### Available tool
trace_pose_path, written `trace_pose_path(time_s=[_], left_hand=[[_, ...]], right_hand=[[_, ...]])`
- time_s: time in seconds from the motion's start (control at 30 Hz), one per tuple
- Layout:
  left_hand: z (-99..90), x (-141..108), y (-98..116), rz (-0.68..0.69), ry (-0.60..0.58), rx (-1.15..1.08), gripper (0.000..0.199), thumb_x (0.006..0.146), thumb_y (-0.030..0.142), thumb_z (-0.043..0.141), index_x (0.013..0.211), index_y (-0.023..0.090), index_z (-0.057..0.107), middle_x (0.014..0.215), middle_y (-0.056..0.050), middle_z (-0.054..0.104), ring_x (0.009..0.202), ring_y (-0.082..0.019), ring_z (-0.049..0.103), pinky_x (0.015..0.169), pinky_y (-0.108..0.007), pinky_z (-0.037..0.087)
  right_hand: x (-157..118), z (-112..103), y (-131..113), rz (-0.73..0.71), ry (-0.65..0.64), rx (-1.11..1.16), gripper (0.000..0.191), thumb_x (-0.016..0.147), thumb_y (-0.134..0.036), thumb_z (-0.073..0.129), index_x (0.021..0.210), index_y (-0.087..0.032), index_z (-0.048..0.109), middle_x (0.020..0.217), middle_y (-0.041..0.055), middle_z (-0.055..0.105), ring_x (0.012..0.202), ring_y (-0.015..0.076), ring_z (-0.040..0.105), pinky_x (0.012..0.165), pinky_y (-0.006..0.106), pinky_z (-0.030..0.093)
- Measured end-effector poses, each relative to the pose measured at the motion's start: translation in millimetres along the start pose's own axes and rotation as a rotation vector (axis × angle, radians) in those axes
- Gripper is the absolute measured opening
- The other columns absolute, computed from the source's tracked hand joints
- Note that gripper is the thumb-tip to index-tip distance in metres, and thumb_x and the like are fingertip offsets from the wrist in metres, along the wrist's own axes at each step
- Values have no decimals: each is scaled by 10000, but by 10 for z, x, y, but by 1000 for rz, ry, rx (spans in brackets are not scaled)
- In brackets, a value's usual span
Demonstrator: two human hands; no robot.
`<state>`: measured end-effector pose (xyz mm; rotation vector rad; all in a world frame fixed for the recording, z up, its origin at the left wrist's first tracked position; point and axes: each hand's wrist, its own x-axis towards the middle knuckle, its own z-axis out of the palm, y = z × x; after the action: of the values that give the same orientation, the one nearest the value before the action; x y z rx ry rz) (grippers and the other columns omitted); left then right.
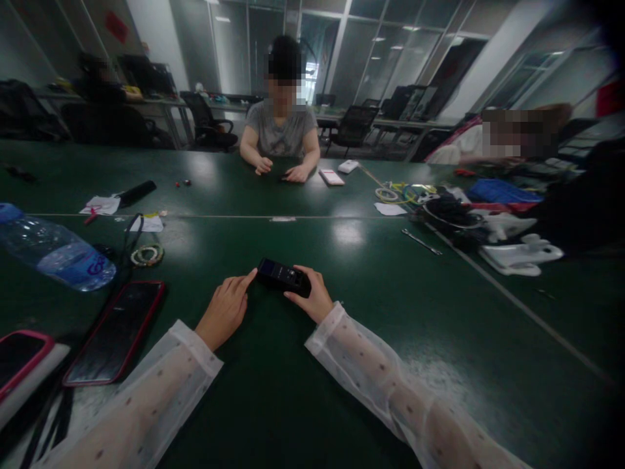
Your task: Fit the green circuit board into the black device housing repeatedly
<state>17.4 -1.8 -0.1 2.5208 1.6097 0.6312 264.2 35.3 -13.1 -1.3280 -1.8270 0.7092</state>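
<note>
A small black handheld device point(280, 273) with a little screen and several buttons lies on the green table in front of me. Its exact kind is unclear. My right hand point(312, 296) grips the device's right end between thumb and fingers. My left hand point(227, 309) holds nothing; its index finger reaches out to the device's left end, by the screen, and appears to touch it. The other left fingers are loosely bent. Sheer white dotted sleeves cover both forearms.
To the left are a water bottle point(63, 251), a red-edged phone point(117, 332), a pink-cased phone point(22, 358) and a bracelet point(147, 255). A wrench point(421, 241), cables point(405, 193) and white tools point(522, 254) lie right. Across the table sits a person point(280, 127).
</note>
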Motion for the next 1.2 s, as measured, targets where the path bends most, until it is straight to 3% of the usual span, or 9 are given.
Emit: trace_pose_path(time_s=[0.13,0.37,0.57,0.73,0.93,1.2], left_hand=[[38,-2,-30,-3,30,-1,576,938,158,380,1477,173,178,1255,-131,517,1137,-257,477,930,-440,433],[62,-10,-81,48,8,26,408,917,120,403,1318,178,454,1297,-127,491,1192,-278,454,915,-470,455],[41,-17,-83,50,-6,16,406,914,104,419,1307,190,471,1328,-117,469,1219,-276,437,930,-475,454],[33,-15,-77,42,-15,22,408,922,111,418,1319,192,468,1332,-116,467,1226,-275,431,945,-477,446],[16,-12,-55,54,4,29,388,924,117,406,1298,185,486,1307,-121,489,1192,-274,459,917,-473,463],[23,-11,-64,50,1,32,395,922,115,409,1303,192,479,1317,-116,480,1196,-272,454,913,-466,465]], right_hand=[[-5,1,-11,-1,6,13,581,707,-287,751,1229,-252,497,1163,85,519,1141,273,496,995,503,430],[-6,8,-21,-19,79,34,477,712,-283,745,1139,-238,537,1099,68,554,1054,260,550,946,498,462],[-10,-2,-25,-93,334,115,488,759,-343,693,1183,-204,493,1092,85,569,1018,247,568,911,446,474],[27,-30,56,5,546,68,492,755,-377,672,1172,-183,496,1095,105,560,1002,253,553,898,454,461],[76,-18,199,150,537,15,497,721,-378,668,1143,-167,512,1074,115,547,1006,271,527,907,474,442],[72,-5,224,92,443,-146,492,739,-296,631,1194,-168,493,1101,131,564,1074,304,465,932,499,418]])
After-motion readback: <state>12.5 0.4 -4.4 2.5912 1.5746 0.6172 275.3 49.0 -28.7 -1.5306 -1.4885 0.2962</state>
